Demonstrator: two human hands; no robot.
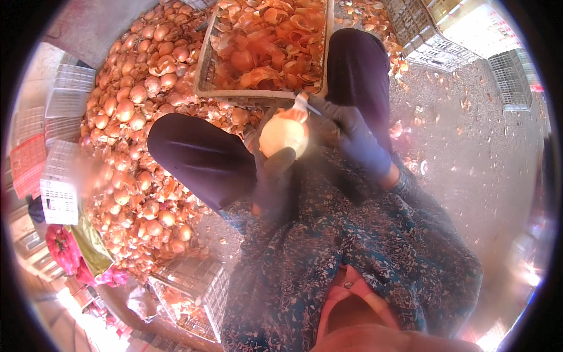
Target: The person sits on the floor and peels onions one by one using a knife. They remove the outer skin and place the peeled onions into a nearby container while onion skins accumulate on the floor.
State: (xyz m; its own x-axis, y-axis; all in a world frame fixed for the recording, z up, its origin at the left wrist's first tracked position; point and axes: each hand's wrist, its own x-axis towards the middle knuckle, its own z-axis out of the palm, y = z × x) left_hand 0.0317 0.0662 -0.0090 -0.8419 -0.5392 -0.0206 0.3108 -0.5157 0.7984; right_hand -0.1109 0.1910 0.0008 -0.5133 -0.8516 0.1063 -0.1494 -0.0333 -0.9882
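My left hand, in a dark glove, holds a partly peeled onion between my knees, its thumb on the near side. The bared part of the onion is pale; a strip of skin lifts from its far right edge. My gloved right hand is closed around a small knife, whose blade shows beside that strip; its handle is hidden in the fingers. Just beyond both hands stands a plastic crate full of loose orange-brown onion skins.
A large heap of unpeeled onions spreads on the left. White plastic crates and a red crate stand past it. Another crate is at lower left. More crates stand at upper right, with skin scraps on the concrete floor.
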